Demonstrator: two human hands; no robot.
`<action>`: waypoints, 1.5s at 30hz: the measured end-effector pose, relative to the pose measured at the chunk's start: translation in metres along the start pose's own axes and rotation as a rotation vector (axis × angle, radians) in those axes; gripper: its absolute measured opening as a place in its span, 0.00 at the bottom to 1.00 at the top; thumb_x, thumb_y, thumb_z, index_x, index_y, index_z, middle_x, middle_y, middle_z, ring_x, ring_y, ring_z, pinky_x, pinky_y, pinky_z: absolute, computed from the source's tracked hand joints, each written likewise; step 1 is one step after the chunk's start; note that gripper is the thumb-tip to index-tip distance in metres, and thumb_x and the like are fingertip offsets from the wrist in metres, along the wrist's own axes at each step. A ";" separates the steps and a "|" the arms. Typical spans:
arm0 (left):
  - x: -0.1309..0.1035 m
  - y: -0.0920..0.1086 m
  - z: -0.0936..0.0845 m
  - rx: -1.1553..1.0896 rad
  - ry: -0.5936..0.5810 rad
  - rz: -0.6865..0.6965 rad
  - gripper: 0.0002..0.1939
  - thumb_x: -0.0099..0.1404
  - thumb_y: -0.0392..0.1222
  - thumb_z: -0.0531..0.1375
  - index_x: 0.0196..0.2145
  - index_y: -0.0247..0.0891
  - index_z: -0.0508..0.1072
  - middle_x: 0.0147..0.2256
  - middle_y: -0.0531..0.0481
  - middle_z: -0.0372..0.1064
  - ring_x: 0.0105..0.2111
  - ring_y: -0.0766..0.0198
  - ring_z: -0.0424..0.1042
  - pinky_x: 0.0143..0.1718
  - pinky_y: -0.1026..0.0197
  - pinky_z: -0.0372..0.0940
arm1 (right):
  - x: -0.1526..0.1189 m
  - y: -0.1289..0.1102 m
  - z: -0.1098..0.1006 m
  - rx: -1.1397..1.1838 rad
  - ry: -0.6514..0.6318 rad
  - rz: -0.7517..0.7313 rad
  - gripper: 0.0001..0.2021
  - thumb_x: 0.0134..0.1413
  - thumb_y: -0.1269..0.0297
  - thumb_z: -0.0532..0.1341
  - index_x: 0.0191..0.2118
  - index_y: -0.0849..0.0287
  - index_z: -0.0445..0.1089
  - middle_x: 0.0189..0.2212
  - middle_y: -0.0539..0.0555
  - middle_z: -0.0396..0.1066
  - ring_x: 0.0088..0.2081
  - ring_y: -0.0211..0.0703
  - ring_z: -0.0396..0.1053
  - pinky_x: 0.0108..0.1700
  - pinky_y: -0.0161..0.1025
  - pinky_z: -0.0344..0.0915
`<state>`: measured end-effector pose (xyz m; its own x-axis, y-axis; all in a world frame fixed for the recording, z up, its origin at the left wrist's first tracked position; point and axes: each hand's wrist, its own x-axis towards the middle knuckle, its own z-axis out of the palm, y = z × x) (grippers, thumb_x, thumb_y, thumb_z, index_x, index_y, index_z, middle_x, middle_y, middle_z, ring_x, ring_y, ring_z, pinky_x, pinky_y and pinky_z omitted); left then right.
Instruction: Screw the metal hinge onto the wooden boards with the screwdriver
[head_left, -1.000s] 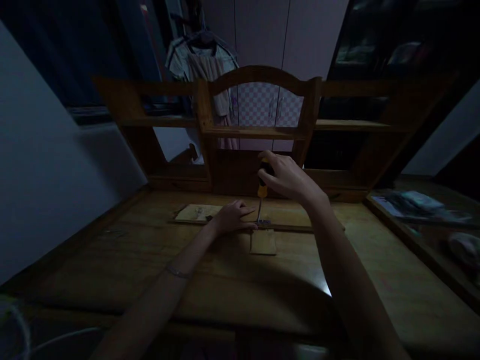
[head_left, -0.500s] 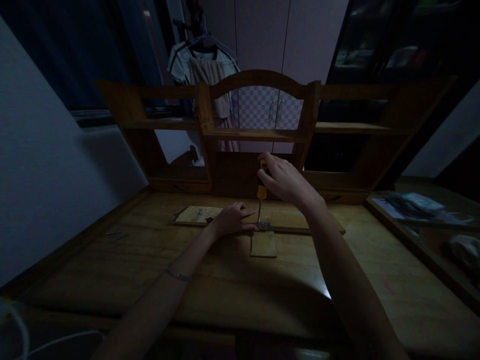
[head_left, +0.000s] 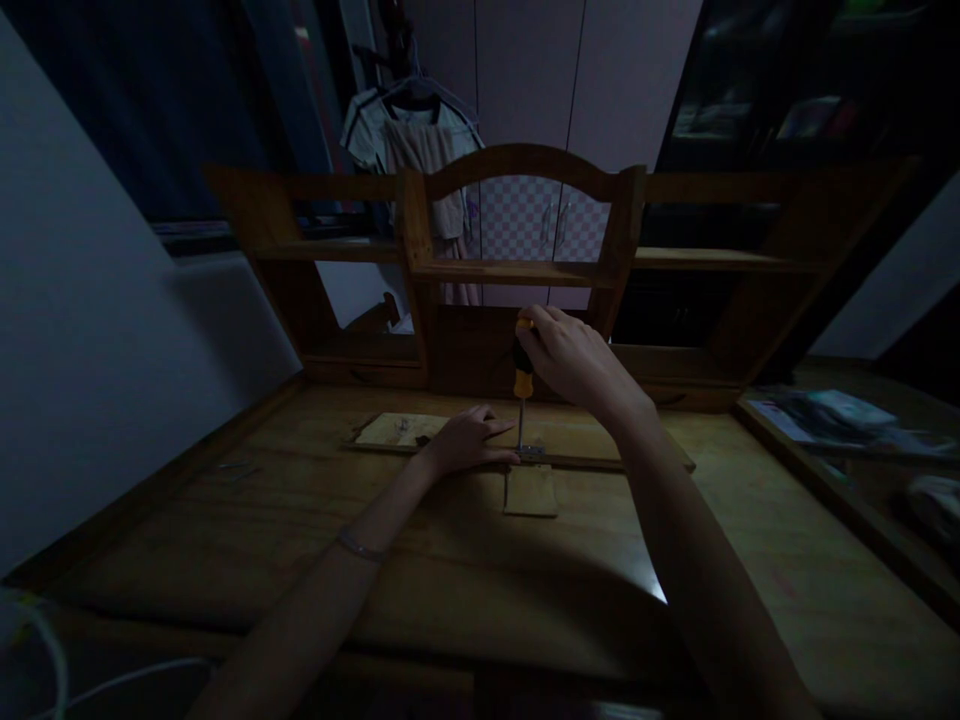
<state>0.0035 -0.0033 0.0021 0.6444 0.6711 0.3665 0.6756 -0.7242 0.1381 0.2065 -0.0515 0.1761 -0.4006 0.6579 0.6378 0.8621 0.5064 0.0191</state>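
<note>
A screwdriver (head_left: 523,383) with a yellow and black handle stands upright in my right hand (head_left: 574,362), whose fingers wrap round the handle. Its tip meets a small metal hinge (head_left: 531,453) at the front edge of a long wooden board (head_left: 585,441). My left hand (head_left: 471,440) lies on the board left of the hinge, fingers apart, two of them reaching toward the screwdriver tip. A small square wooden piece (head_left: 531,491) lies just in front of the hinge. Small holes or screws are too dark to make out.
The board lies on a wooden desk (head_left: 420,590). Behind it rises a wooden shelf unit (head_left: 517,270). Small metal bits (head_left: 238,467) lie at the left. Papers and bags (head_left: 844,412) lie on a surface at the right. A white cable (head_left: 135,675) is at bottom left.
The screwdriver handle has turned slightly within my right hand and the tool stands a little more upright. The whole view has shifted slightly. My left hand keeps its place on the board.
</note>
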 end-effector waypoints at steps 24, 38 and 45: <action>-0.003 0.001 -0.003 -0.043 0.028 0.006 0.37 0.59 0.70 0.56 0.58 0.46 0.70 0.43 0.44 0.64 0.43 0.58 0.66 0.46 0.59 0.61 | -0.003 -0.001 -0.015 0.002 -0.011 -0.050 0.08 0.63 0.74 0.51 0.47 0.62 0.60 0.42 0.57 0.68 0.40 0.47 0.68 0.39 0.37 0.56; -0.001 0.002 -0.004 -0.040 0.017 0.010 0.37 0.59 0.71 0.56 0.58 0.46 0.70 0.43 0.43 0.64 0.43 0.58 0.66 0.46 0.59 0.61 | -0.004 -0.009 -0.013 -0.139 -0.011 0.013 0.08 0.71 0.66 0.51 0.51 0.61 0.61 0.43 0.58 0.65 0.33 0.44 0.68 0.28 0.38 0.52; -0.001 0.002 -0.005 -0.045 0.021 0.014 0.37 0.59 0.70 0.56 0.58 0.45 0.70 0.42 0.43 0.65 0.42 0.58 0.66 0.46 0.58 0.61 | -0.007 -0.013 -0.018 -0.107 0.011 -0.025 0.06 0.67 0.71 0.51 0.46 0.63 0.62 0.41 0.58 0.65 0.36 0.46 0.67 0.33 0.39 0.56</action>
<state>0.0027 -0.0062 0.0063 0.6454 0.6579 0.3882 0.6495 -0.7401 0.1743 0.2039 -0.0726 0.1857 -0.4194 0.6397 0.6442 0.8803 0.4598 0.1165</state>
